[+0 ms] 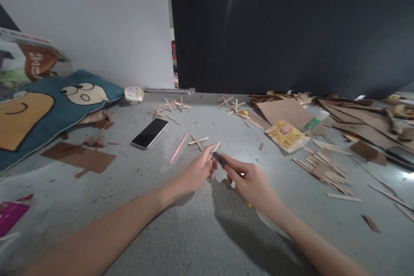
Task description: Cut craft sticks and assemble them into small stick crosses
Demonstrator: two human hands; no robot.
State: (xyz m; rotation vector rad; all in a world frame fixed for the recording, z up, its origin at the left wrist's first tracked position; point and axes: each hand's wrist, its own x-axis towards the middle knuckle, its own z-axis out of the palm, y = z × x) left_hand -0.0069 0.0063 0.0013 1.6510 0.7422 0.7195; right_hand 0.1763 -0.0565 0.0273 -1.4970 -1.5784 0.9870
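Note:
My left hand (pixel 199 170) is closed, pinching a short wooden craft stick (pixel 217 147) whose tip sticks up past the fingers. In my right hand (pixel 252 181) is a dark-handled utility knife (pixel 220 159), gripped with its front end against or very near that stick. The blade itself is too small to make out. Just beyond my left fingertips, crossed craft sticks (pixel 198 141) lie on the grey table (pixel 181 233). A pink pencil (pixel 177 148) rests to the left of them.
A phone (pixel 150 133) lies to the left, near brown cardboard scraps (pixel 82 156) and a blue cushion (pixel 64 108). On the right are a yellow packet (pixel 287 136), a glue stick (pixel 316 121) and a pile of craft sticks (pixel 323 172). More stick pieces (pixel 234 105) stand at the back.

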